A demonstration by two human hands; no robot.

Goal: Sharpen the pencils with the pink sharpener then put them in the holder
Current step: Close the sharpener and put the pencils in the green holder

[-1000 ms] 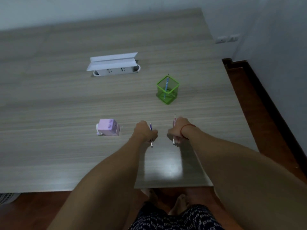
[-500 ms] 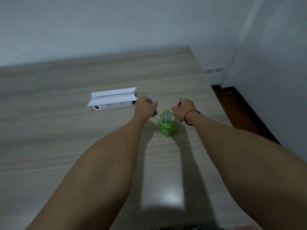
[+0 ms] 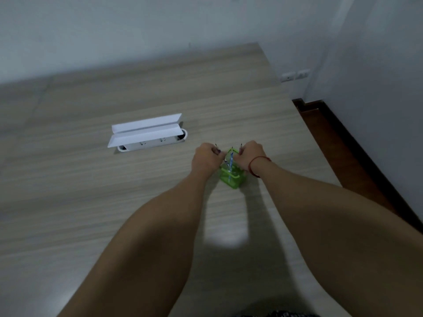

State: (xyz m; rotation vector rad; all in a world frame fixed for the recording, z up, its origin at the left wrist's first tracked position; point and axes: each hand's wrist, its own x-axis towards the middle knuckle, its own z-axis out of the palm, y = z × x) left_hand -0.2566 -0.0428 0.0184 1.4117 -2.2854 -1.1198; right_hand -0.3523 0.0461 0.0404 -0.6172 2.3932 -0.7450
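Right of the frame's centre, a pencil (image 3: 216, 148) is gripped in the curled left hand (image 3: 206, 160) and a second pencil (image 3: 240, 148) is pinched by the right hand (image 3: 249, 156), both held over the green holder (image 3: 233, 181), in which a blue pencil (image 3: 231, 162) already stands. If both are lowered together, the light holder could be tipped or a point snapped on its rim. Farther, upper left, a white socket box (image 3: 148, 133) is seen.

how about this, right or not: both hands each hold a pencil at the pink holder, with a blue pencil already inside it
Not quite: the head view shows the holder is green, not pink. The left hand and right hand do each hold a pencil at it, with a blue pencil already inside.
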